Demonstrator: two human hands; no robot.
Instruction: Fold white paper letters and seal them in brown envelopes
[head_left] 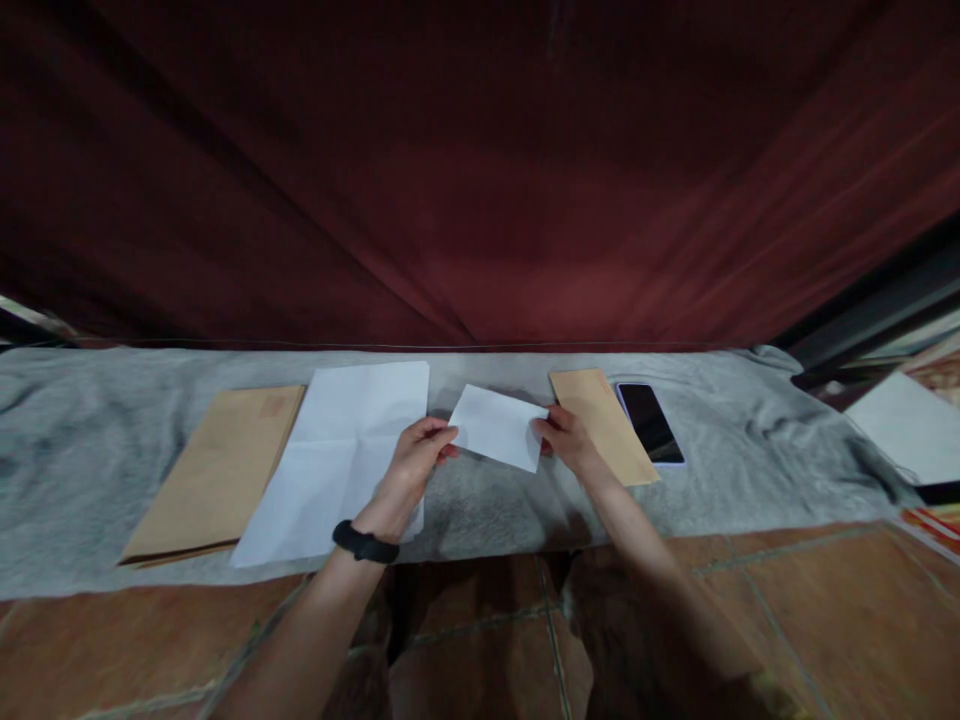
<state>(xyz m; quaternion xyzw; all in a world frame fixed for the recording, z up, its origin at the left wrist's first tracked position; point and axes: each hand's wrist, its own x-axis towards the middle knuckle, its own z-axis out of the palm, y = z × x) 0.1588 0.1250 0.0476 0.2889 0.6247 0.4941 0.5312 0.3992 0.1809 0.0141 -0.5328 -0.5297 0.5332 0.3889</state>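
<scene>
Between my two hands is a small white folded sheet of paper (499, 428), held slightly tilted above the grey cloth. My left hand (420, 452) pinches its left edge, and a black band sits on that wrist. Its right edge is gripped by my right hand (561, 434). Left of the folded sheet lie large white sheets of paper (330, 470) with crease lines, partly covered by my left hand and forearm. A brown envelope (611, 425) lies just right of my right hand, partly hidden by it.
A stack of brown envelopes (214, 470) lies at the far left. Beside the right-hand envelope rests a phone (651, 424) with a dark screen. Grey cloth (750, 440) covers the surface. A dark red curtain (480, 200) hangs behind; tiled floor (847, 590) shows in front.
</scene>
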